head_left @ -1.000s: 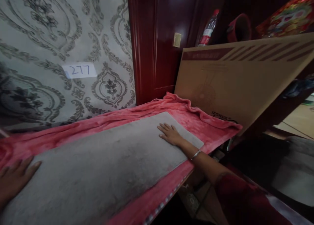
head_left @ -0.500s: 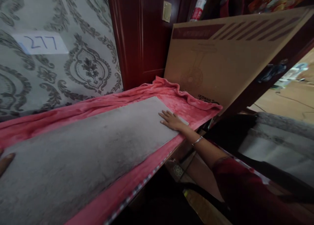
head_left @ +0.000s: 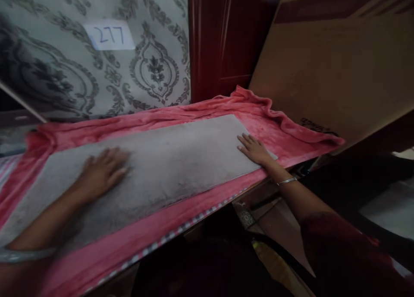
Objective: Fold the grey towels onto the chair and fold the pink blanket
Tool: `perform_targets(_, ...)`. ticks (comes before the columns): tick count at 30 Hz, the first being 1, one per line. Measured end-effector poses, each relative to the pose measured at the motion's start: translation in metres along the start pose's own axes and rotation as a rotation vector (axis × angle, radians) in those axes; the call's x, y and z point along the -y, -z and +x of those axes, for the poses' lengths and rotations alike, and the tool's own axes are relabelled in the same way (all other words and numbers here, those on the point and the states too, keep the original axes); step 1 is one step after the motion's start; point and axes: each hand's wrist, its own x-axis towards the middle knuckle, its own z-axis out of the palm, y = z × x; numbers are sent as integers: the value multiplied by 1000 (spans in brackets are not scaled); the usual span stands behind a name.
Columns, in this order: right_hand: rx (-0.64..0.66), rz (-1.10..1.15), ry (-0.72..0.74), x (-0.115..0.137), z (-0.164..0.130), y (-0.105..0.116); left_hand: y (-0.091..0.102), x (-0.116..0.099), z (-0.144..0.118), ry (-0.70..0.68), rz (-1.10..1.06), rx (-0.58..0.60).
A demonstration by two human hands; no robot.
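Note:
A long grey piece of plush fabric point(head_left: 181, 159) lies spread on a pink fleece blanket point(head_left: 284, 137). My right hand point(head_left: 254, 149) rests flat near the fabric's far right end, fingers stretched out, with a bangle on that wrist. Over the left part of the fabric is my left hand point(head_left: 102, 172), open and a little blurred. Whether its palm touches the surface I cannot tell. Neither hand grips anything.
A large cardboard box point(head_left: 336, 68) leans at the right behind the blanket. Patterned wallpaper point(head_left: 155, 68) with a paper marked 277 point(head_left: 111, 35) and a dark red wooden panel point(head_left: 223, 42) stand behind. A checked edge point(head_left: 155, 247) runs along the front of the table.
My left hand has come in from the left edge over the fabric. My right hand stays at the right end. The view has turned left.

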Motion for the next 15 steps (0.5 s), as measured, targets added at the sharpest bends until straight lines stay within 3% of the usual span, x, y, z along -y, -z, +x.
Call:
perform_targets(3,-34,-11,15,-5,0,-6,-13,-26,-16,-137,-44,88)
perform_targets(6,-62,-11,22,-6,-1,-8,-22,-40,-26,-112,-50,77)
perform_targets(15,-97,-1,17,-10,-3,-16,-11,-33,-42,-87,-103,140)
